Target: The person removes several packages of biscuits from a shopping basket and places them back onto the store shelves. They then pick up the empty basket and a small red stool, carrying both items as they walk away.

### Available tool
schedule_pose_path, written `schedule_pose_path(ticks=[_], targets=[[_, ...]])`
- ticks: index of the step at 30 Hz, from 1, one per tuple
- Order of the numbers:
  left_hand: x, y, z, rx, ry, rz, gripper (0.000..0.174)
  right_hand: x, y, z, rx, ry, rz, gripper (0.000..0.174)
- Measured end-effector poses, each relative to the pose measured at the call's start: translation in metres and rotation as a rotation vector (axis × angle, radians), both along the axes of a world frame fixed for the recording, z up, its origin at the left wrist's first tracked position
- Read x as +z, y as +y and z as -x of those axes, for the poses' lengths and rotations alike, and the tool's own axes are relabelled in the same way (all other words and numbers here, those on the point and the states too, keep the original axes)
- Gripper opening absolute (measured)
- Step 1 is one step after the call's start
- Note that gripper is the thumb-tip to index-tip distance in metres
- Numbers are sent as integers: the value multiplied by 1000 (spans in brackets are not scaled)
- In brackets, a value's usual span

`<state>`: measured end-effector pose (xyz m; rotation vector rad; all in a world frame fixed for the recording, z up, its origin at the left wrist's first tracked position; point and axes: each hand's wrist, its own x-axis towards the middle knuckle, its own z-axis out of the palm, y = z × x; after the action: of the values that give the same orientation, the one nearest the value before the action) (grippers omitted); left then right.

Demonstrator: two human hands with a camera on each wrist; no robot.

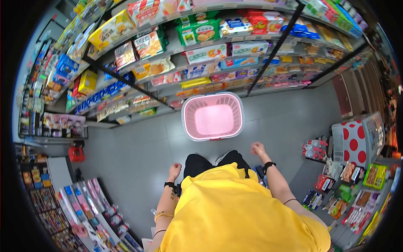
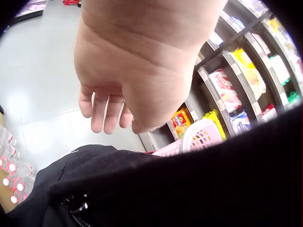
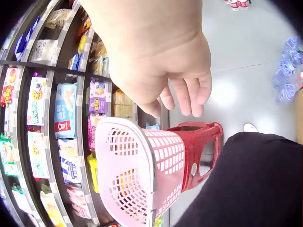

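Note:
A pink shopping basket [image 1: 213,119] with a pale rim stands ahead of the person, close to the snack shelves; nothing lies inside it. In the right wrist view a red plastic stool [image 3: 193,156] shows directly at the underside of the basket [image 3: 163,151]. The left hand [image 1: 175,171] hangs beside the left thigh, fingers loosely bent and holding nothing. On the other side, the right hand [image 1: 257,148] hangs in front of the right thigh, nearer the basket and apart from it. Its fingers [image 3: 187,97] are relaxed, with nothing between them.
Shelves [image 1: 201,44] full of packaged biscuits curve across the front. Bottles with red caps [image 1: 315,149] stand at the right, near a red-dotted white box [image 1: 354,143]. A low display of snacks [image 1: 336,197] lies at lower right. Grey floor tiles [image 1: 142,145] surround the person.

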<state>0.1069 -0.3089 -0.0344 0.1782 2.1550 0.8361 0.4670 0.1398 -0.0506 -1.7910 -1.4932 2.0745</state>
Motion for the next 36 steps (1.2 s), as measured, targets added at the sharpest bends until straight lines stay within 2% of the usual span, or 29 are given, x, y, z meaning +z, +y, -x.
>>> schedule_pose_path(ticks=[2,4,7,9,11,13,14,19,22,26,29,32,36], targets=[[11,-17,-20,90,-29,43,24,3,25,26,48,25,-4,31],[17,-40,-40,171,-42,75,24,21,47,58,134,9,-1,55],[17,-82,-77,194,-48,254,27,29,65,104,95,8,-13,81],[21,-102,-99,179,-52,363,33,20,71,129,124,-23,-27,91],[43,-97,-112,201,-101,429,34,-8,71,142,162,-63,-89,97],[25,-115,-119,206,-85,405,35,-32,67,148,212,-113,-195,100],[13,-124,-121,211,-75,388,35,-34,65,151,163,-131,-151,97],[18,-115,-100,406,-96,184,33,-20,58,165,1,-117,44,73],[21,-115,-88,443,-68,124,27,-28,52,172,-37,-222,-15,55],[1,-130,-91,470,-20,119,27,-26,49,183,-30,-264,20,45],[27,-114,-88,467,-95,164,26,-19,46,199,-5,-232,-7,41],[5,-122,-81,451,-128,146,27,-4,40,218,44,-187,-71,39],[5,-103,-52,474,-117,-16,30,61,31,247,154,-174,-185,37]])
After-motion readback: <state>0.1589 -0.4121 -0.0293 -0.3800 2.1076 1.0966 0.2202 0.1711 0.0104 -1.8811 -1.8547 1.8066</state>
